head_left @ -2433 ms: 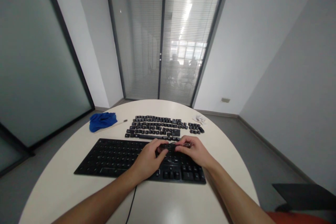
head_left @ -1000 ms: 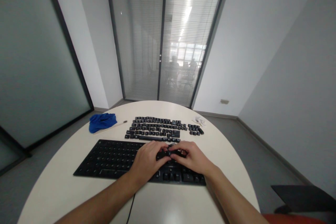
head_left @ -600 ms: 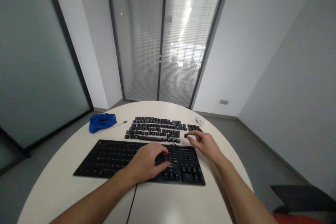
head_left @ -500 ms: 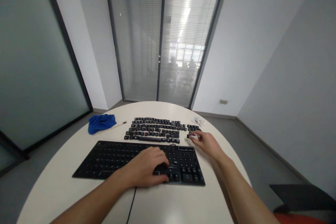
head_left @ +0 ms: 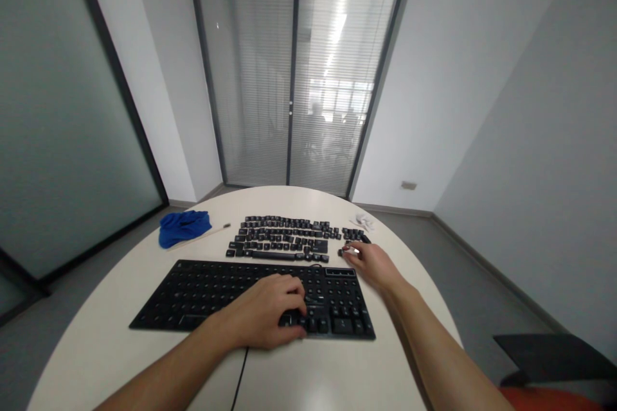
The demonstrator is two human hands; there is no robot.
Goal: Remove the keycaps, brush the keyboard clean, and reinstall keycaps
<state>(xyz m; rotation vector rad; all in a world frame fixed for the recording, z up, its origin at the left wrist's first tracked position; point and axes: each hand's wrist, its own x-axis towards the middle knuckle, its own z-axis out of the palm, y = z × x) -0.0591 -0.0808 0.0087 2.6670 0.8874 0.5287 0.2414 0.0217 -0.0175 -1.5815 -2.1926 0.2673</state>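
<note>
A black keyboard point(head_left: 207, 295) lies on the round white table, with keycaps on its right part and small bare key posts over much of the rest. My left hand point(head_left: 270, 311) rests on its lower middle, thumb and fingers apart, holding nothing. Beyond it lie rows of loose black keycaps point(head_left: 274, 255). To their right, my right hand point(head_left: 371, 263) pinches a small shiny thing, too small to make out, beside a dark keycap point(head_left: 340, 252) on the table.
A blue cloth point(head_left: 184, 228) and a thin brush point(head_left: 205, 235) lie at the back left of the table point(head_left: 120, 359). White crumpled pieces point(head_left: 362, 222) are at the back right. A black cable point(head_left: 240, 379) runs toward me. A chair point(head_left: 554, 359) stands at the lower right.
My right hand has shifted slightly left and down, and a shiny thing now shows between its fingers. My left hand has stayed on the keyboard; the view has moved a little.
</note>
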